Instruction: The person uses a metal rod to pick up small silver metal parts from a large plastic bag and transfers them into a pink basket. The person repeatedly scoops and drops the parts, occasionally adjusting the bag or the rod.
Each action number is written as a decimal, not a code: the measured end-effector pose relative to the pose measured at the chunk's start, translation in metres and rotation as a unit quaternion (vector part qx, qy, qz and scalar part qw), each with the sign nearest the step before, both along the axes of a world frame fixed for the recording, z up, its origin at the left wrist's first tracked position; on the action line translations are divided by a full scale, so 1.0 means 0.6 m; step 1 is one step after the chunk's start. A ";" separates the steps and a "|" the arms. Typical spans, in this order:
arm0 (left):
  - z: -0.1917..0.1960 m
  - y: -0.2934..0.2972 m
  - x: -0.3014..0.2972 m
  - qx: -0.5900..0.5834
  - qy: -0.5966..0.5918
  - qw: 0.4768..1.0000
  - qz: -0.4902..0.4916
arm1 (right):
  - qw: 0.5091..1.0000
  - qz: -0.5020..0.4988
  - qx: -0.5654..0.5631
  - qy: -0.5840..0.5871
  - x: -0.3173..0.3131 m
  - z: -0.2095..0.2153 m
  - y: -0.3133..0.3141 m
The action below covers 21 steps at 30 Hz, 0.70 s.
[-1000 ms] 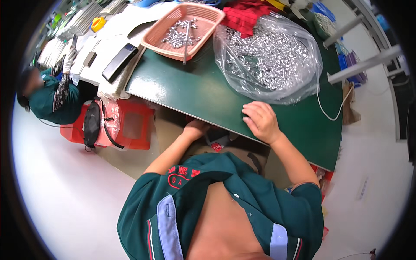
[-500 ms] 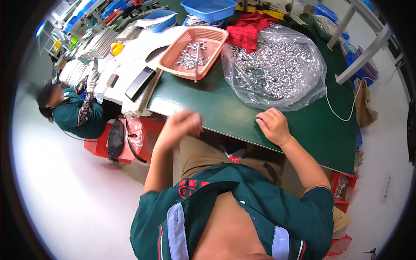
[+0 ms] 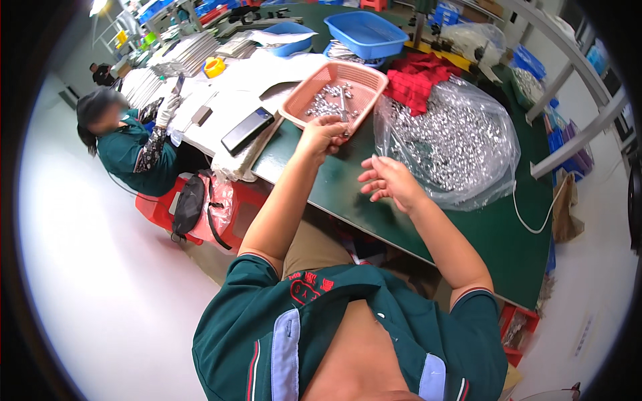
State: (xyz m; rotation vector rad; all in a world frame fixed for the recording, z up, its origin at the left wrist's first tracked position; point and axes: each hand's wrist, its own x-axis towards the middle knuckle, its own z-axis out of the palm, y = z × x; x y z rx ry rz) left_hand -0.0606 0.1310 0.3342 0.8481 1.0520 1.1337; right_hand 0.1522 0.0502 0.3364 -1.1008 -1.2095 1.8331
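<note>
A pink plastic basket (image 3: 294, 110) stands on the green table with small shiny metal pieces (image 3: 322, 100) in it. A slim silver metal rod (image 3: 343, 105) lies across the basket, reaching its near rim. My left hand (image 3: 322, 139) is at that rim, fingers closed around the near end of the rod. My right hand (image 3: 393, 180) hovers over the table with its fingers apart and nothing in them. It is nearest to a large clear plastic bag (image 3: 461, 195) full of similar small metal pieces (image 3: 455, 140).
Red checked cloth (image 3: 416, 81) lies between basket and bag. A phone (image 3: 247, 131) rests on white sheets to the left. Blue trays (image 3: 368, 33) stand behind. At the left, a co-worker (image 3: 134, 150) sits near a red stool (image 3: 251, 204). Grey metal posts (image 3: 578, 144) rise at right.
My left hand has moved from the table's front edge forward to the basket and closed on the rod. My right hand has lifted off the edge, moved inward and opened. The view has shifted.
</note>
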 end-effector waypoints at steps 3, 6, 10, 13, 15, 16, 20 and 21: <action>0.018 0.012 0.006 0.009 0.012 1.000 0.006 | 0.989 0.059 -0.109 0.080 -0.040 0.026 0.072; 0.026 0.037 0.007 0.047 0.050 0.997 -0.042 | 0.980 0.057 -0.145 0.120 -0.059 0.042 0.131; 0.044 0.059 0.023 0.018 0.025 0.999 -0.014 | 0.969 0.020 -0.180 0.166 -0.059 0.019 0.188; 0.026 0.092 0.021 -0.011 0.032 0.999 0.016 | 0.961 0.002 -0.191 0.199 -0.087 0.050 0.180; 0.005 0.125 0.021 -0.033 -0.012 0.998 0.047 | 0.954 0.040 -0.200 0.219 -0.098 0.062 0.186; 0.002 0.137 0.023 -0.058 -0.026 0.997 0.038 | 0.954 0.053 -0.198 0.217 -0.101 0.067 0.187; -0.003 0.170 0.043 -0.064 0.023 0.990 0.121 | 0.958 0.047 -0.190 0.208 -0.104 0.076 0.164; -0.018 0.184 0.035 -0.070 0.026 0.988 0.139 | 0.962 0.058 -0.181 0.197 -0.109 0.082 0.147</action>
